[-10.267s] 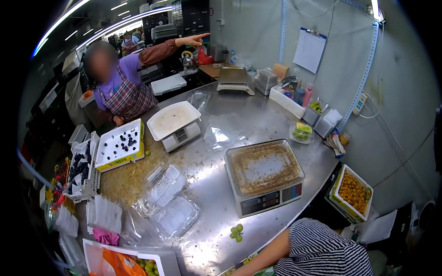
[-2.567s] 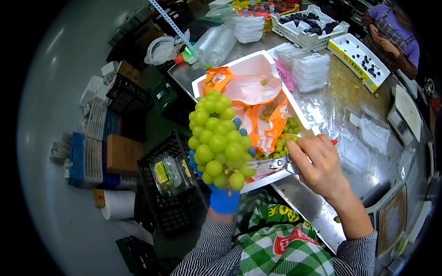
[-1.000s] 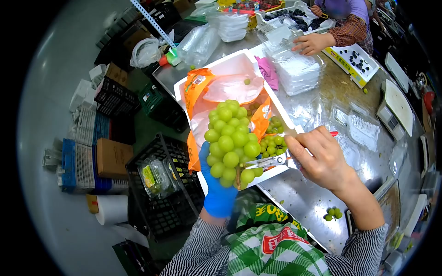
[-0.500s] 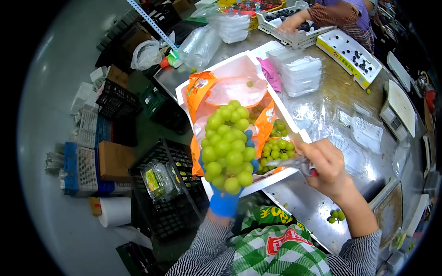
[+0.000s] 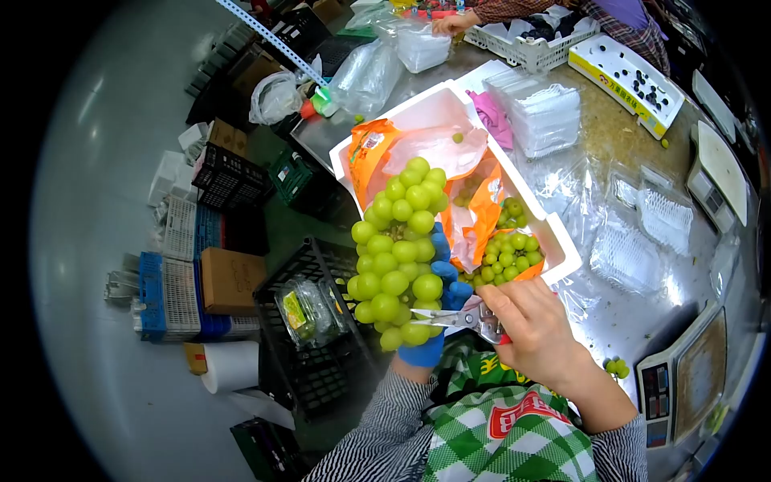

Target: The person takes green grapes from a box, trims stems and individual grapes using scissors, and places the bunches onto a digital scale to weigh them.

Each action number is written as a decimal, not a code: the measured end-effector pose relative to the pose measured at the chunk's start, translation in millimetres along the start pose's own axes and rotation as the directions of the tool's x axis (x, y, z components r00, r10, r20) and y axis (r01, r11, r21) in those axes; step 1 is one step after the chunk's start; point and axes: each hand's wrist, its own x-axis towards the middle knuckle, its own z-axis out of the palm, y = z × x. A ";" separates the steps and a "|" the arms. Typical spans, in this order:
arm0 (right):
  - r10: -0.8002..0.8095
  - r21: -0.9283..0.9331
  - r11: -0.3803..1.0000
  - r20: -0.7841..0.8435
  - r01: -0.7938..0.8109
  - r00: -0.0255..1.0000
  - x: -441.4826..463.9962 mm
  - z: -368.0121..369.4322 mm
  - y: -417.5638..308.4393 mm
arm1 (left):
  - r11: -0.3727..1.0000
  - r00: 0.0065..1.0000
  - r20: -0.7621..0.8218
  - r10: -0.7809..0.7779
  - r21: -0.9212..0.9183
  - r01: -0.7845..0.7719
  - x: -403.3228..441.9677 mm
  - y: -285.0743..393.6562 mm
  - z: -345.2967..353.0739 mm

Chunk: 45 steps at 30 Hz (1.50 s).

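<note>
A large bunch of green grapes [image 5: 397, 257] rests on my left hand [image 5: 430, 345], which wears a blue glove and grips it from beneath and behind; most of the palm is hidden by the fruit. My right hand [image 5: 534, 325], bare, is closed round the handles of small pruning scissors [image 5: 470, 317]. Their blades are parted, and the tips reach among the lower right grapes. Behind the bunch lies a white foam box [image 5: 554, 225] holding orange and pink wrapping [image 5: 438, 153] and more green grapes [image 5: 507, 255].
Stacked clear trays [image 5: 546, 120] and loose plastic punnets [image 5: 630, 249] lie on the metal table. Scales [image 5: 707, 177] stand at the right. A black crate [image 5: 317, 353] with packed punnets is at lower left. Across the table, a co-worker's hand [image 5: 455, 22] reaches toward trays.
My right hand has brought the scissors left, into the lower part of the bunch. The bunch has turned slightly in my left hand. The co-worker's hand has moved left to the stacked trays.
</note>
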 end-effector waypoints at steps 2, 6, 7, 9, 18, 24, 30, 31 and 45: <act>-0.032 -0.130 0.991 0.014 0.034 0.999 -1.1 -4.4 -4.1 | 1.000 1.000 -0.009 0.000 0.012 0.001 -3.6 -0.6 0.5; -0.050 -0.269 0.961 0.064 0.066 0.997 -2.9 -14.3 -9.7 | 0.999 1.000 -0.020 0.006 0.034 -0.005 -7.7 -1.6 -0.9; -0.060 -0.274 0.959 0.071 0.077 0.996 -1.9 -15.9 -11.7 | 0.999 1.000 -0.021 0.007 0.046 -0.006 -6.9 -1.1 -1.3; -0.067 -0.304 0.948 0.093 0.093 0.993 -2.3 -17.3 -16.7 | 0.996 0.999 -0.032 0.025 0.086 -0.023 -6.1 0.2 -1.6; 0.033 -0.398 0.917 0.146 0.028 0.989 -3.6 -24.1 -40.1 | 0.967 0.994 -0.056 0.096 0.242 -0.080 -3.8 0.4 -0.7; 0.072 -0.436 0.900 0.160 0.005 0.985 -3.6 -23.5 -49.3 | 0.954 0.991 -0.064 0.115 0.287 -0.093 -6.4 -0.1 -0.7; 0.087 -0.418 0.908 0.190 0.000 0.978 -8.2 -16.4 -52.9 | 0.951 0.992 -0.072 0.108 0.298 -0.082 -9.9 0.7 0.5; 0.112 -0.407 0.913 0.196 -0.023 0.974 -10.6 -13.5 -53.1 | 0.951 0.992 -0.075 0.106 0.299 -0.079 -10.9 0.9 0.7; 0.160 0.033 0.986 0.118 -0.164 0.980 -29.4 -24.9 -36.9 | 0.889 0.988 -0.092 0.123 0.452 -0.069 -24.2 13.3 5.8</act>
